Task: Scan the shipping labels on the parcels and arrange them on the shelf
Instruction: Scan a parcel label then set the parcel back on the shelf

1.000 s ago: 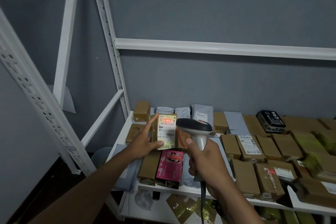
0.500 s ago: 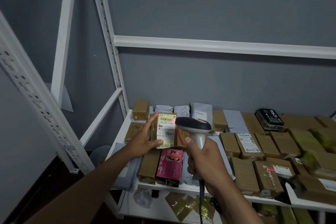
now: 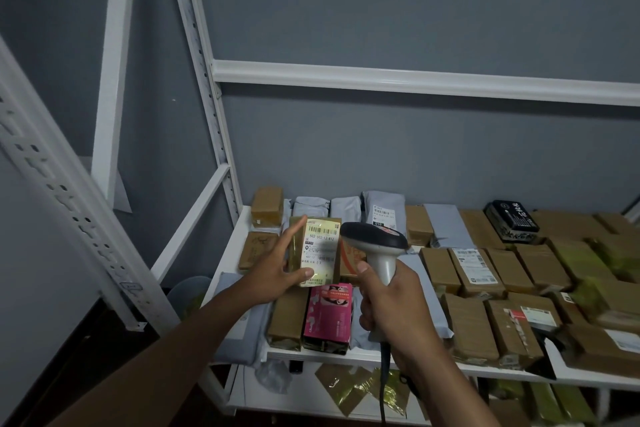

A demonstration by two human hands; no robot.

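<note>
In the head view, the left hand (image 3: 277,270) is holding a small brown parcel (image 3: 317,251) upright above the left part of the shelf (image 3: 346,354), thumb pinching its lower edge and fingers lying straight along its left side. Its white label (image 3: 320,246) is facing the camera. The right hand (image 3: 391,305) is gripping the handle of a grey scanner (image 3: 375,246), its head sitting just right of the parcel. Brown boxes, grey mailers and a pink box (image 3: 329,317) are lying packed across the shelf.
</note>
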